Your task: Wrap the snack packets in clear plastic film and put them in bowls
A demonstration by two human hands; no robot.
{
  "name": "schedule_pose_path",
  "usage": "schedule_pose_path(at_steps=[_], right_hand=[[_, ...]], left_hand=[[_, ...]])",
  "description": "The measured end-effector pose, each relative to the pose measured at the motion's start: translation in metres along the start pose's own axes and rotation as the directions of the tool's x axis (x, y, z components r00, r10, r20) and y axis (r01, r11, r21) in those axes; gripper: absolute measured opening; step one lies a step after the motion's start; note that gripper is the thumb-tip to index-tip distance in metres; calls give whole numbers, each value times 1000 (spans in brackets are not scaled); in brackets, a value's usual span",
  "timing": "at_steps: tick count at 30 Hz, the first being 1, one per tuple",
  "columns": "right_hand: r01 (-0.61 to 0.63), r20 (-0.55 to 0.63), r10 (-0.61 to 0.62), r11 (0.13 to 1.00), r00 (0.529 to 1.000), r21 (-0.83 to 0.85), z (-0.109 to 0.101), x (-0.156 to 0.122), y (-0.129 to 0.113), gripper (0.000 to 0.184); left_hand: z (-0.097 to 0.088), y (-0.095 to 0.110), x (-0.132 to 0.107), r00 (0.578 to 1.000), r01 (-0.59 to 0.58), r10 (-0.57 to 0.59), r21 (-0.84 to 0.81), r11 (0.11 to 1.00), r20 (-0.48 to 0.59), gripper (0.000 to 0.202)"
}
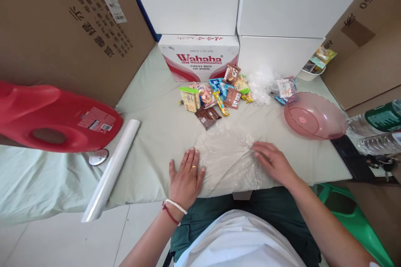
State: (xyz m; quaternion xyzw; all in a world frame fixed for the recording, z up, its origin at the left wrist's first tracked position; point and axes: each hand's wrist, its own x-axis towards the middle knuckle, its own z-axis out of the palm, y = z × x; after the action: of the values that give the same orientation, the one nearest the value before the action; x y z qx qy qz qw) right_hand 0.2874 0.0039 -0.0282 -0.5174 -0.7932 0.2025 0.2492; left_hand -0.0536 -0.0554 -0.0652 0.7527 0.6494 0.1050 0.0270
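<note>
Left hand (187, 175) lies flat, fingers spread, pinning the left edge of the clear film sheet (228, 156) to the cloth-covered surface (156, 125). Right hand (271, 160) rests on its right edge; pinching or merely pressing, cannot tell. Judgement: anchor with the left, draw wrinkles outward gently.

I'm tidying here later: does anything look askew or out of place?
Yes. The red jug lies on its side at the left, the pink bowl is tipped on its side, and the film roll juts past the table edge. The plastic sheet is wrinkled.
</note>
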Motion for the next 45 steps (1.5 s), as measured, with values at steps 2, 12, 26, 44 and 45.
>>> schedule_pose_path(at_steps=[2, 12, 26, 44, 45], right_hand=[[-78, -67, 73, 994, 995, -82, -13, 31, -11, 35], [-115, 287, 307, 839, 908, -532, 52, 224, -110, 60], [-114, 237, 227, 904, 945, -412, 26, 189, -79, 33], [-230, 11, 230, 970, 973, 80, -64, 41, 15, 55], [-168, 57, 162, 976, 985, 139, -66, 48, 5, 55]], left_hand=[[2, 4, -10, 999, 5, -5, -6, 1000, -39, 61], [3, 12, -16, 993, 36, -42, -62, 997, -112, 62], [5, 11, -17, 987, 19, -35, -106, 994, -156, 65], [-5, 18, -7, 988, 139, -145, -91, 986, -57, 51], [-5, 19, -7, 988, 135, -140, -79, 988, -59, 52]])
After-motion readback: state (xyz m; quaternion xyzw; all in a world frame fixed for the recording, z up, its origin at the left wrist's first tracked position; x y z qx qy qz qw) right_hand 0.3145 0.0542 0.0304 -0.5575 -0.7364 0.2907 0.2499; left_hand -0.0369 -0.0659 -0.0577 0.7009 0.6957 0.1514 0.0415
